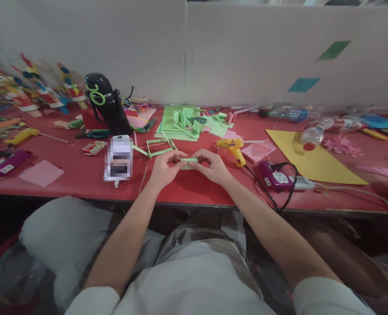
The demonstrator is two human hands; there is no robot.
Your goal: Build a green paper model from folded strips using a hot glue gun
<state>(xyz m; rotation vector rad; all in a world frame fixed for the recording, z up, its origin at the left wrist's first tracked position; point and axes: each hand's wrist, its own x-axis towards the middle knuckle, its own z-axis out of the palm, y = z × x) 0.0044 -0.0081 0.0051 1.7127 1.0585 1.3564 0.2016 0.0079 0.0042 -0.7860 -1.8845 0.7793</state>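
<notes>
Nearest to us, our forearms converge over the near edge of the red table (82, 179). Our left hand (163, 168) and right hand (213, 166) meet there, fingers curled in, each pinching one end of a single green paper strip (189, 159). The strip lies straight between the two hands, long axis running left to right, about level; neither hand is nearer than the other.

Just beyond the left hand: one open frame of green strips (157, 148), flat on the table. Left of it, one phone (119, 158), screen up. Right of the right hand: one yellow glue gun (233, 148), nozzle toward us, cord trailing to a purple device (275, 176).

Farther back: one heap of green paper offcuts (183, 122), one black flask (106, 103), one yellow sheet (312, 162), some clear plastic bottles (315, 131), number unclear.
</notes>
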